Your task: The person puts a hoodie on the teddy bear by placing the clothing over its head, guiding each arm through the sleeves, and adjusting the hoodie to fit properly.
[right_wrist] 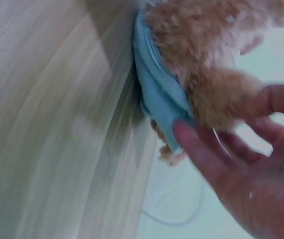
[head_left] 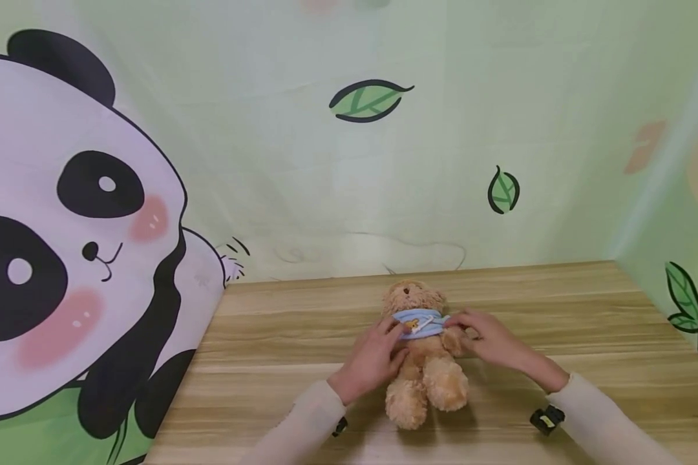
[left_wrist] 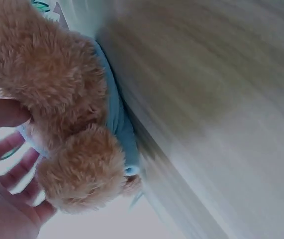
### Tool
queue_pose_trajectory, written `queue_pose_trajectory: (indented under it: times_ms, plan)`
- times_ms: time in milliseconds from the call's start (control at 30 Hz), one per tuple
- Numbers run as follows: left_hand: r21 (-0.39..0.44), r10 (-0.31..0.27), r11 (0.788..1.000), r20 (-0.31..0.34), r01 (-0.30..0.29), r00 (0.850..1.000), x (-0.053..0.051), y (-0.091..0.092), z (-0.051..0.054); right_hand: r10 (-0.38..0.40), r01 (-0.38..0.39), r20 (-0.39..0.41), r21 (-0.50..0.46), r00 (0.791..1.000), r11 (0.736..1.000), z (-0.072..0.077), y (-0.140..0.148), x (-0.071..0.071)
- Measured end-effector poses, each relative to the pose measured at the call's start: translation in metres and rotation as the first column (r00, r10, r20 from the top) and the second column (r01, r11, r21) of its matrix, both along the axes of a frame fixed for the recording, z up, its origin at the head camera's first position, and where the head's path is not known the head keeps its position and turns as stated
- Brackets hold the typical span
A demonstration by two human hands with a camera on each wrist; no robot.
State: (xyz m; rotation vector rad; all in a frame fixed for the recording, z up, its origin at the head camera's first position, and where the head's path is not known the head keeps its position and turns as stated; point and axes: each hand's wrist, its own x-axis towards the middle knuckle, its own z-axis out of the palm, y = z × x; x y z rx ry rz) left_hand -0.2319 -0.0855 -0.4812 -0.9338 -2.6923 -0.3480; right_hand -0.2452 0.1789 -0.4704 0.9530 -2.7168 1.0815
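Note:
A light-brown teddy bear [head_left: 415, 363] lies on its back on the wooden table, head away from me and legs toward me. Its light blue shirt [head_left: 423, 315] has a small bear motif and sits bunched around the chest. My left hand [head_left: 372, 358] holds the shirt front, fingertips on the cloth and thumb against the belly fur. From the other side, my right hand [head_left: 494, 339] grips the bear's arm [right_wrist: 221, 97] between thumb and fingers, one fingertip touching the shirt's edge. Some left fingertips are hidden behind the fur in the left wrist view.
The wood-grain table [head_left: 279, 349] reaches back to a pale green cloth backdrop [head_left: 267, 148] with printed leaves. A large printed panda [head_left: 145, 258] fills the left side. Black wrist devices [head_left: 547, 420] sit by both sleeves.

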Motion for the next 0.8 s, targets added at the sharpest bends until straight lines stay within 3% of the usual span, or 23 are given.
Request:
queue_pose_trajectory:
  times_ms: [267,467,667,800]
  plan:
    - [-0.104,-0.141,0.985,-0.002,0.14,0.99,-0.009,0.004,0.009,0.144,-0.143,0.151,-0.017,0.978,0.99,0.001,0.017,-0.006]
    - [-0.196,-0.176,0.963,0.059,0.184,0.983,-0.014,0.009,0.018,0.193,-0.197,0.143,0.017,0.971,0.98,0.005,0.011,-0.01]
    - [-0.196,-0.186,0.959,0.113,0.205,0.976,-0.016,0.012,0.017,0.204,-0.206,0.172,-0.005,0.964,0.978,0.002,0.003,-0.012]
    - [-0.162,-0.204,0.96,0.155,0.229,0.967,-0.017,0.01,0.015,0.178,-0.182,0.081,0.046,0.981,0.982,-0.004,-0.001,-0.012]
